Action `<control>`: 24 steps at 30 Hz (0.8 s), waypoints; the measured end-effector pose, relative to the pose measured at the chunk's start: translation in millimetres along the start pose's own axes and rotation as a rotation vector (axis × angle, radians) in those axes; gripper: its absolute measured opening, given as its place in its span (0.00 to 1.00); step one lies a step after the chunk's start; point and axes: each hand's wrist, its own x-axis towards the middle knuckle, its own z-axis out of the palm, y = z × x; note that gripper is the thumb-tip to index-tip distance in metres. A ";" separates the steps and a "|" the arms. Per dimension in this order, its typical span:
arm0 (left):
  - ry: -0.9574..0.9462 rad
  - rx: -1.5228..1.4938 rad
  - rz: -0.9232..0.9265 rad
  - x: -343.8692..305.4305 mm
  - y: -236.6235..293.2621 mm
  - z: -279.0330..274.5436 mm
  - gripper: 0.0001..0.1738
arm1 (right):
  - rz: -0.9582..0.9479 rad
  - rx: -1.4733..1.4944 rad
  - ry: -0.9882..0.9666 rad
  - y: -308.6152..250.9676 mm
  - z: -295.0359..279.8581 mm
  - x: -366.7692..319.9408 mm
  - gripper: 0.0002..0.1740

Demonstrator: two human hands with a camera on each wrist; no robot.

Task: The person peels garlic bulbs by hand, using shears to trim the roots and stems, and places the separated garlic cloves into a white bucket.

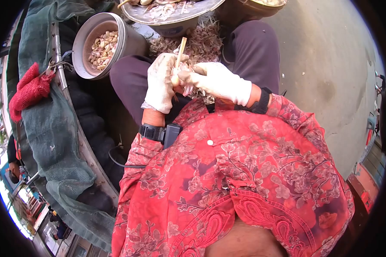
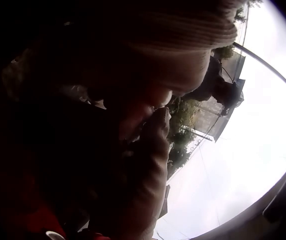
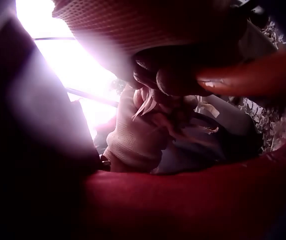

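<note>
A garlic bulb (image 1: pixel 175 79) with a dry upright stem (image 1: pixel 181 50) and loose papery skin is held between both hands in front of the lap. My left hand (image 1: pixel 159 83), in a white knit glove, grips the bulb from the left side. From the right, my gloved right hand (image 1: pixel 221 81) has curled fingers pinching at the bulb and its skin. In the right wrist view, pale peeling skin (image 3: pixel 145 102) pokes out between the fingers, and the left glove (image 3: pixel 138 145) is behind it. The left wrist view is mostly dark, with glove fingers (image 2: pixel 153 150) close together.
A white bucket (image 1: pixel 82 45) of peeled cloves (image 1: pixel 103 49) stands at the left. A wide basin (image 1: pixel 169 19) of garlic and skins is ahead, a second container (image 1: pixel 251 10) beside it. Skins (image 1: pixel 206 38) pile up between the knees. Green netting (image 1: pixel 51 141) hangs over a rail at left.
</note>
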 end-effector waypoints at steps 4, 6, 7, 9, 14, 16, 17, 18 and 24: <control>-0.071 -0.211 -0.149 -1.7 -5.8 -1.4 0.20 | -0.061 -0.138 0.003 4.8 -2.1 3.4 0.26; -0.103 -0.534 -0.364 -4.3 -3.6 -1.4 0.24 | -0.095 0.001 -0.033 15.0 1.1 11.3 0.26; -0.102 -0.534 -0.363 -4.8 -1.4 -0.3 0.24 | -0.125 0.138 -0.071 16.5 2.0 13.0 0.25; -0.047 -0.482 -0.337 -5.9 2.9 3.9 0.24 | -0.089 0.153 -0.067 3.3 -0.9 6.3 0.25; -0.097 -0.958 -0.509 4.3 -10.4 -1.7 0.20 | -0.272 -0.318 -0.204 -3.4 14.4 -7.8 0.25; 0.067 -0.875 -0.446 9.4 -0.7 3.6 0.21 | -0.220 -0.451 -0.259 -2.7 9.0 -6.8 0.27; 0.049 -0.865 -0.451 10.2 4.1 0.4 0.21 | -0.239 -0.507 -0.271 -3.0 3.7 -6.9 0.28; 0.030 -0.851 -0.457 10.5 9.2 -4.7 0.21 | -0.269 -0.513 -0.221 -1.3 1.3 -8.2 0.27; -0.091 -0.750 -0.369 4.1 10.6 -16.6 0.19 | -0.031 0.125 -0.119 -10.5 -17.3 -4.4 0.14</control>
